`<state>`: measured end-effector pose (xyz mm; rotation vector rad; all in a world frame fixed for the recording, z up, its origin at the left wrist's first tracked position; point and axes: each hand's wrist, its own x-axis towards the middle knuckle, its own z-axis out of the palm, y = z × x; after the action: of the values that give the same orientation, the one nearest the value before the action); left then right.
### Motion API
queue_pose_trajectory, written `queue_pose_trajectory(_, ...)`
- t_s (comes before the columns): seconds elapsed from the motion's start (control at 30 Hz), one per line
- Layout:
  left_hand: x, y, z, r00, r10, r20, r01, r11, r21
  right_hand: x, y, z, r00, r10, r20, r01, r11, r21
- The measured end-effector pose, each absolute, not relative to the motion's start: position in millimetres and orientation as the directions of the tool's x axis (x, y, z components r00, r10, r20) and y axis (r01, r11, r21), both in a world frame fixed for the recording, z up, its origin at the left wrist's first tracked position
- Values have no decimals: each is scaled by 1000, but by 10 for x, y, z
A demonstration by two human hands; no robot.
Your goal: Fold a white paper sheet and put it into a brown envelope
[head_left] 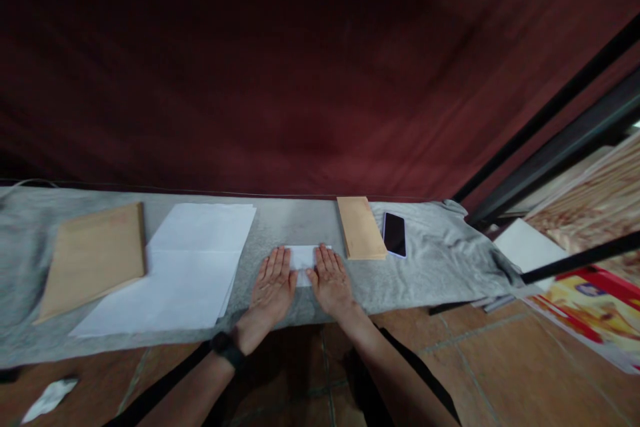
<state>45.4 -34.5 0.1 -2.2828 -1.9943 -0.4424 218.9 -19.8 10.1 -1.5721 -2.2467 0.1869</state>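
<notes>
A small piece of white paper (303, 257), seemingly folded, lies on the grey cloth near the front edge of the table. My left hand (273, 281) rests flat over its left side, fingers stretched out and pointing away from me. Over the right side lies my right hand (331, 279), flat as well, with the thumb angled inward. Both palms press down and hide the paper's two ends. Between the thumbs a strip of the paper shows. A dark watch (227, 349) is on my left wrist.
Large white sheets (193, 260) lie to the left, partly under a big brown envelope (95, 253). To the right are small brown envelopes (361, 228) and a phone (395, 235). A dark red curtain (300, 80) hangs behind the cloth-covered table (425, 280). Black bars (550, 100) stand at the right.
</notes>
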Motion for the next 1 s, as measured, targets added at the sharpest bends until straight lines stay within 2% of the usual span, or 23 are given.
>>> queue_pose_trajectory(0.23,395,-337,6,75,971,228,988,-104,116,2188,-185,109,-229,951,209,893,291,-344)
queue_pose_trajectory(0.4,395,-328,-21,67,963,260,988,-101,120,2182,-196,59,-203,948,244,904,277,-325)
queue_pose_trajectory(0.5,390,-311,-20,100,944,315,983,-143,118,2181,-194,49,-205,945,254,903,283,-325)
queue_pose_trajectory(0.7,467,-245,1,306,878,368,921,-371,118,2163,-193,77,-188,953,238,906,262,-334)
queue_pose_trajectory(1.0,512,-252,21,263,915,305,946,-307,107,2215,-222,91,-168,950,263,898,257,-357)
